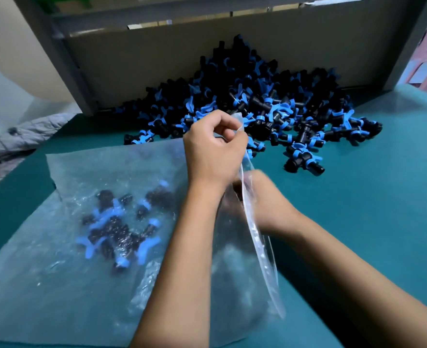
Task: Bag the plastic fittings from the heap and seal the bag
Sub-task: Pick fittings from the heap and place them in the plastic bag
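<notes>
Teal tabletop [373, 197] carries the heap [252, 101] just beyond both hands. Left hand [213, 151] pinches the clear bag [122, 172] by its mouth edge; right hand [262, 197], blurred, reaches inside, grip unclear. Thin, slippery film probably handles best held at the rim.

I see a clear plastic bag [87, 222] lying flat on the teal table [370, 197], with a small cluster of black-and-blue fittings [118, 228] inside it toward nine o'clock. My left hand [213, 149] pinches the bag's open edge near the centre, lifting it. My right hand [260, 197], blurred, sits just below at about four o'clock from the left, partly behind that raised edge. The heap of fittings [252, 104] spreads at twelve o'clock against a cardboard box [157, 54].
</notes>
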Tool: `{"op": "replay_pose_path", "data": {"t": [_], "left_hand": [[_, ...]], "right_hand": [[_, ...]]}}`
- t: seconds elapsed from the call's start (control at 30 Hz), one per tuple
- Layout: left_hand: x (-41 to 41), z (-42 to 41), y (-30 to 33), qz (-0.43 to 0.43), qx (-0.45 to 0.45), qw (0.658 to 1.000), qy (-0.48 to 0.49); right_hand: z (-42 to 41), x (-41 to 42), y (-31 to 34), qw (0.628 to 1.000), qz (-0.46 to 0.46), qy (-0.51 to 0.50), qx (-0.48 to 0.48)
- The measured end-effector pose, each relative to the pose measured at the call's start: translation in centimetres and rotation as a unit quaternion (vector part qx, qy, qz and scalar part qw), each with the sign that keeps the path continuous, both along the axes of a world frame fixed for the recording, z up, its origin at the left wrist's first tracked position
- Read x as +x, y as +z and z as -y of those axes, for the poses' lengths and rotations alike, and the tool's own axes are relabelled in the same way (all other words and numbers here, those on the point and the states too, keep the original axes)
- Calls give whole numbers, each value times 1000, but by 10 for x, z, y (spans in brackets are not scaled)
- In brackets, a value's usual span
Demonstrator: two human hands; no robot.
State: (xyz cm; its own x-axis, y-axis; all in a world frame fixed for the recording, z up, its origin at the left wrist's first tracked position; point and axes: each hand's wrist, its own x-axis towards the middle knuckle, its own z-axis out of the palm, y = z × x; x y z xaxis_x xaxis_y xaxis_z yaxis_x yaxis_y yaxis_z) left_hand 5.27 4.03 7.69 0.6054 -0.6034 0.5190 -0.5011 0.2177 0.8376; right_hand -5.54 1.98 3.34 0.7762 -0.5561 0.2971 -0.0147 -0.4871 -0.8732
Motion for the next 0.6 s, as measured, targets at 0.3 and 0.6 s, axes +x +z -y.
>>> {"op": "replay_pose_path", "data": {"t": [0.3, 0.6], "left_hand": [[-10, 17, -53, -5, 48, 999, -22], [-29, 18, -59, -199, 16, 971, -129]], "right_hand": [[70, -66, -23, 829, -267, -427, -245], [74, -71, -33, 904, -122, -366, -186]]}}
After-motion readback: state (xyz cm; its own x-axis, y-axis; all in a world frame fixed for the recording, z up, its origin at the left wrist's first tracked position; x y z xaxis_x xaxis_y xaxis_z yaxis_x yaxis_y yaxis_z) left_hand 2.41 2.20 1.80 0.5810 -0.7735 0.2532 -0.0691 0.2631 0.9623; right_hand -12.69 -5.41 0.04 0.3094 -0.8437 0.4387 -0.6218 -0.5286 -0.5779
